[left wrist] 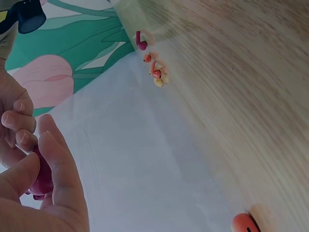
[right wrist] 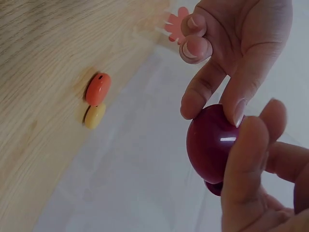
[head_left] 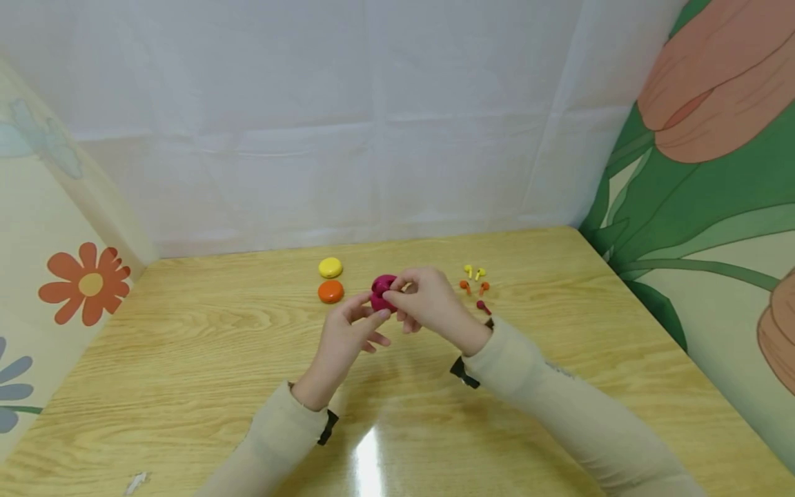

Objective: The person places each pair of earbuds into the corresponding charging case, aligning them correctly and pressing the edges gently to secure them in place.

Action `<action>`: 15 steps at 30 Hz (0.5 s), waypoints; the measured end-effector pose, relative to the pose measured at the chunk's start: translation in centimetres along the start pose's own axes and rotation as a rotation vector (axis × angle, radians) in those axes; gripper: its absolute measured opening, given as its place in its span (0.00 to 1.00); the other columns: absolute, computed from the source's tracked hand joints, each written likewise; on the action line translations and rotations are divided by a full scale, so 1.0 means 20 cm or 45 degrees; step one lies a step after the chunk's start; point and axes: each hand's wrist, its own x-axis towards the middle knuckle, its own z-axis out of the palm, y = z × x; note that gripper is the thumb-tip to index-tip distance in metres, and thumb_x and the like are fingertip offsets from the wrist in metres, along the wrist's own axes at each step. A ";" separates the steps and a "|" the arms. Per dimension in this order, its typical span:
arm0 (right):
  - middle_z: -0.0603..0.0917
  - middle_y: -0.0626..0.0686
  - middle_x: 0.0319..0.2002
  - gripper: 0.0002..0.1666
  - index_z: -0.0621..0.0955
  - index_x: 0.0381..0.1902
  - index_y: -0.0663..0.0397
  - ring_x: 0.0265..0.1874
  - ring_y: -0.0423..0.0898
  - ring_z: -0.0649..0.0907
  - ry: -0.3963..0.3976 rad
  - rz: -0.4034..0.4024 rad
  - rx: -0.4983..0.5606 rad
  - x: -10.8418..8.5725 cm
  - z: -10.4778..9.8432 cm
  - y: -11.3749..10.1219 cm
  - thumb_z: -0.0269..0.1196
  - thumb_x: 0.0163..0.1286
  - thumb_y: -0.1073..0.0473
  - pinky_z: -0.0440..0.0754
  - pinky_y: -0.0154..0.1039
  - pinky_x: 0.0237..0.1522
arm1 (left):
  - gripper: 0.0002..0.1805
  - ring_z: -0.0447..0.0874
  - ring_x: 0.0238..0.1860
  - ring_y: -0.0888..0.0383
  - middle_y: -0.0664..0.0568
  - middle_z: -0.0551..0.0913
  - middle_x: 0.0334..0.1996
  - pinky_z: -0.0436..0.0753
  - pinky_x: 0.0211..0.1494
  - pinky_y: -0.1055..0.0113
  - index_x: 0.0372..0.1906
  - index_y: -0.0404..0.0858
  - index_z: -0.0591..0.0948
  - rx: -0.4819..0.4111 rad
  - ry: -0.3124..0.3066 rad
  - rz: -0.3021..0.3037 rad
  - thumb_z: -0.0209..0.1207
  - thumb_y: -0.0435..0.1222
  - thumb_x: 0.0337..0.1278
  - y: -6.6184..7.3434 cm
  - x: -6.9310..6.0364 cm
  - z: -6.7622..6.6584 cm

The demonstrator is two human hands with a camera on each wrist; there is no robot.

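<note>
My left hand (head_left: pixel 350 328) grips a glossy magenta earbud case (head_left: pixel 377 301), its lid raised, above the table. The right hand (head_left: pixel 428 300) reaches over the case, thumb and index finger pinched together at its opening. What they pinch looks like a magenta earbud, almost wholly hidden by the fingers. The right wrist view shows the rounded case (right wrist: pixel 210 140) between both hands' fingertips. A single magenta earbud (head_left: pixel 483 306) lies on the table, right of the hands. Behind it are two orange earbuds (head_left: pixel 484 288) and two yellow earbuds (head_left: pixel 480 274).
A closed yellow case (head_left: pixel 330 267) and a closed orange case (head_left: pixel 330 291) lie left of the hands, one behind the other. The wooden table (head_left: pixel 186 386) meets a white cloth (head_left: pixel 279 159) at the back. Painted flower panels stand at both sides.
</note>
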 end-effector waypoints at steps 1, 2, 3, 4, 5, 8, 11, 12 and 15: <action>0.77 0.54 0.14 0.06 0.79 0.35 0.66 0.08 0.41 0.76 0.000 0.002 0.004 0.00 0.00 0.00 0.63 0.69 0.65 0.80 0.35 0.17 | 0.21 0.85 0.21 0.55 0.45 0.84 0.37 0.77 0.21 0.71 0.59 0.33 0.78 -0.002 0.000 0.002 0.62 0.31 0.62 0.00 0.00 0.00; 0.77 0.54 0.14 0.06 0.79 0.35 0.66 0.08 0.41 0.76 -0.004 0.007 0.010 0.00 0.00 0.00 0.63 0.68 0.65 0.80 0.35 0.16 | 0.20 0.85 0.21 0.55 0.45 0.84 0.37 0.78 0.21 0.71 0.59 0.33 0.78 -0.004 0.000 0.002 0.62 0.31 0.62 0.00 0.00 0.00; 0.77 0.54 0.14 0.06 0.79 0.36 0.66 0.08 0.41 0.76 -0.009 0.013 0.019 0.00 0.00 0.00 0.63 0.68 0.66 0.79 0.35 0.16 | 0.20 0.85 0.21 0.55 0.45 0.84 0.37 0.78 0.21 0.71 0.59 0.33 0.78 -0.004 -0.001 0.003 0.62 0.31 0.62 0.00 0.00 0.00; 0.77 0.54 0.14 0.06 0.79 0.36 0.66 0.08 0.41 0.76 -0.015 0.020 0.030 0.00 0.00 0.00 0.63 0.68 0.66 0.79 0.34 0.16 | 0.20 0.85 0.21 0.55 0.45 0.84 0.37 0.78 0.21 0.71 0.59 0.33 0.78 -0.002 -0.003 0.003 0.62 0.31 0.62 0.00 0.00 0.00; 0.77 0.53 0.14 0.06 0.79 0.37 0.66 0.08 0.41 0.76 -0.022 0.027 0.037 0.00 0.00 -0.01 0.63 0.68 0.66 0.79 0.34 0.16 | 0.20 0.85 0.21 0.55 0.45 0.84 0.38 0.78 0.21 0.71 0.59 0.33 0.78 -0.001 -0.004 0.000 0.62 0.31 0.62 0.00 0.00 0.00; 0.77 0.53 0.14 0.07 0.80 0.39 0.67 0.08 0.41 0.76 -0.040 0.029 0.044 0.00 0.00 -0.01 0.62 0.69 0.65 0.79 0.34 0.16 | 0.21 0.85 0.21 0.55 0.44 0.84 0.39 0.78 0.22 0.71 0.60 0.33 0.78 0.006 -0.007 -0.008 0.62 0.32 0.62 0.00 0.00 -0.01; 0.77 0.53 0.14 0.08 0.81 0.40 0.67 0.09 0.41 0.77 -0.049 0.017 0.037 0.00 0.00 -0.01 0.61 0.70 0.64 0.80 0.35 0.17 | 0.21 0.85 0.21 0.56 0.44 0.84 0.39 0.78 0.22 0.71 0.60 0.34 0.78 0.008 -0.005 -0.018 0.62 0.32 0.62 0.00 0.00 -0.01; 0.78 0.53 0.14 0.08 0.81 0.39 0.67 0.09 0.41 0.77 -0.049 0.012 0.033 0.00 0.00 0.00 0.61 0.70 0.64 0.80 0.35 0.17 | 0.21 0.85 0.21 0.55 0.44 0.84 0.39 0.78 0.22 0.71 0.60 0.33 0.77 0.008 -0.003 -0.019 0.62 0.32 0.62 0.00 0.00 -0.01; 0.78 0.54 0.15 0.07 0.79 0.35 0.67 0.09 0.41 0.77 -0.045 0.016 0.043 0.01 0.01 0.00 0.61 0.70 0.65 0.81 0.36 0.18 | 0.21 0.85 0.21 0.55 0.44 0.84 0.38 0.78 0.21 0.71 0.60 0.33 0.77 0.002 0.004 -0.019 0.62 0.31 0.62 0.00 0.00 -0.01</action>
